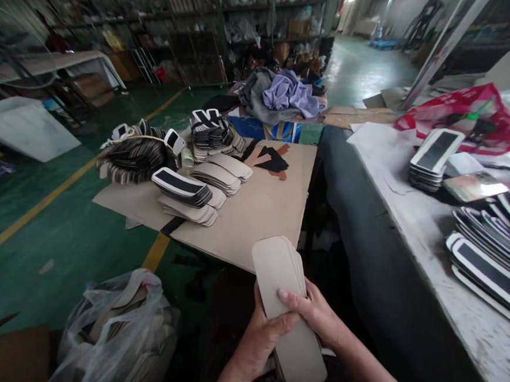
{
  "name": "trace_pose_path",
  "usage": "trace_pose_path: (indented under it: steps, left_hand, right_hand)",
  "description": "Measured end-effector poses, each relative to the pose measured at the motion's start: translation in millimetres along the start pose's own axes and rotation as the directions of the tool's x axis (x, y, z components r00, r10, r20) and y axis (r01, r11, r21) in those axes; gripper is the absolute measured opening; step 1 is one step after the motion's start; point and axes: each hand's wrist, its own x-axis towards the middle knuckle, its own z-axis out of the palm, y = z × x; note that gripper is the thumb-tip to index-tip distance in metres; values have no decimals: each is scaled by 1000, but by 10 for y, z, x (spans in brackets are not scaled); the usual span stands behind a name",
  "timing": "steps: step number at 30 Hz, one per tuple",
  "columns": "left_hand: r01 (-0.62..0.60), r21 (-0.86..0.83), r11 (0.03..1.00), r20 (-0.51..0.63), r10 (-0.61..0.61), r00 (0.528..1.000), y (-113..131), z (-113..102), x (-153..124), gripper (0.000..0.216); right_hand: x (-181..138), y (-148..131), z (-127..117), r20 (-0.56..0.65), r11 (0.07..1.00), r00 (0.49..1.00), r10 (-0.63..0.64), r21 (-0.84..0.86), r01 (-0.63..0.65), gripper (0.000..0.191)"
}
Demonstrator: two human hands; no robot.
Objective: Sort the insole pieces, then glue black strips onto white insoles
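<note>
A stack of long beige pieces with rounded ends (pixel 273 266) rests between my two hands above my lap, its upper layers slightly fanned at the right edge. My left hand (pixel 268 328) grips the stack from the left, thumb across its face. From the right, my right hand (pixel 315 310) clasps it too, its thumb pressed on top near the middle. The fingers behind the stack are mostly hidden. Just beyond stands a low board-topped table (pixel 265 213). On it lie piles of beige pieces (pixel 216 176) and a pile of black pieces with white borders (pixel 181 185).
At right, a white-covered table (pixel 422 242) carries curved black-and-white strips (pixel 499 266), a smaller stack (pixel 435 156) and a red plastic bag (pixel 465 118). A clear bag of beige pieces (pixel 125 336) sits at lower left. Crumpled cloth (pixel 289 94) lies behind the low table.
</note>
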Motion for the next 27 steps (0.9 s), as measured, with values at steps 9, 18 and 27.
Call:
trace_pose_path:
  steps: [9,18,27]
  left_hand:
    - [-165,464,870,54,159,986,889,-457,317,106]
    - [280,589,758,-61,-304,951,594,-693,177,34]
    - [327,474,818,-253,-230,940,188,-811,-124,45]
  right_hand:
    - [94,-409,-248,296,904,943,149,-427,-9,55]
    - [-120,82,-482,329,771,912,246,-636,21,62]
    - [-613,640,-727,-187,979,968,169,-84,-187,52]
